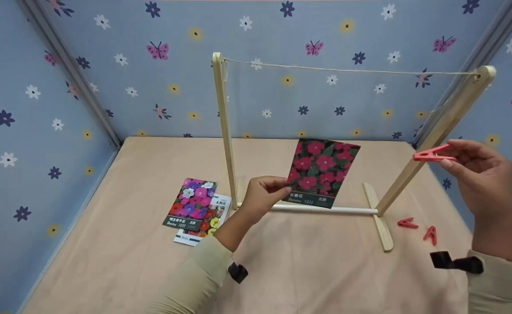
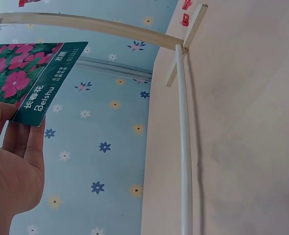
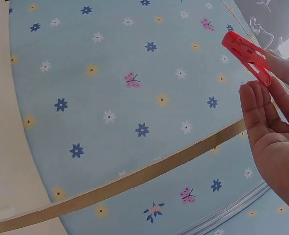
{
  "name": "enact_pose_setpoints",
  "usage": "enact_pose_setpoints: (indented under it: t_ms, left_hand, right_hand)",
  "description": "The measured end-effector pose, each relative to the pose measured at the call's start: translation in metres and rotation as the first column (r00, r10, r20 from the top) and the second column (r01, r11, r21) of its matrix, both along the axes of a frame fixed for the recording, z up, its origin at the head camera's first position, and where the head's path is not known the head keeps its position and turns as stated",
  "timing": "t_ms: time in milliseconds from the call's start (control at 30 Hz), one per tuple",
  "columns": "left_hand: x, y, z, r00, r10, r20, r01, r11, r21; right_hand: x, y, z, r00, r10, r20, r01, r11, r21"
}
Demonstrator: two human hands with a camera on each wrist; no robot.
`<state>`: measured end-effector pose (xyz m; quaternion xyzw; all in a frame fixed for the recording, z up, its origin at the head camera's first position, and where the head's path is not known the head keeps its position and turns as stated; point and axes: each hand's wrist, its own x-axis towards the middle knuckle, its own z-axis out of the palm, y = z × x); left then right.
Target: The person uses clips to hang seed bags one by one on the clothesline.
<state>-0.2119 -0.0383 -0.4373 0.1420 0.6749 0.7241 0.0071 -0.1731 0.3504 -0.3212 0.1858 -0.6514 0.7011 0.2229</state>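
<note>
My left hand pinches the lower left corner of a seed packet with red flowers, held upright above the table in front of a wooden rack. In the left wrist view the packet sits against my fingers. My right hand holds a red clothespin by its rear end, beside the rack's right post. The right wrist view shows the clothespin at my fingertips. A thin string runs between the tops of the two posts.
Two more seed packets lie overlapped on the table left of the rack's left post. Two red clothespins lie on the table by the rack's right foot. A white bar joins the feet. Flowered walls enclose the table.
</note>
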Motion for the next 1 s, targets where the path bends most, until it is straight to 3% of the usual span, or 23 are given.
enact_pose_setpoints:
  t_ms: [267, 500, 767, 1000]
  left_hand:
    - [-0.01, 0.014, 0.011, 1.0, -0.015, -0.003, 0.015, 1.0, 0.017]
    - [-0.017, 0.028, 0.019, 1.0, -0.026, -0.016, 0.027, 0.999, 0.039]
    - [-0.023, 0.048, 0.028, 0.999, -0.028, -0.037, 0.03, 0.998, 0.047]
    - [-0.028, 0.069, 0.036, 0.999, -0.021, -0.037, 0.024, 0.997, 0.075]
  right_hand:
    - [-0.006, -0.001, 0.014, 0.997, 0.067, -0.029, -0.069, 0.996, -0.064]
    - [-0.01, -0.002, 0.026, 0.998, 0.026, -0.055, -0.033, 0.992, -0.125]
    - [-0.019, -0.001, 0.041, 0.987, 0.055, -0.148, -0.08, 0.982, -0.169]
    - [-0.028, -0.005, 0.052, 0.988, -0.01, -0.156, -0.018, 0.984, -0.177]
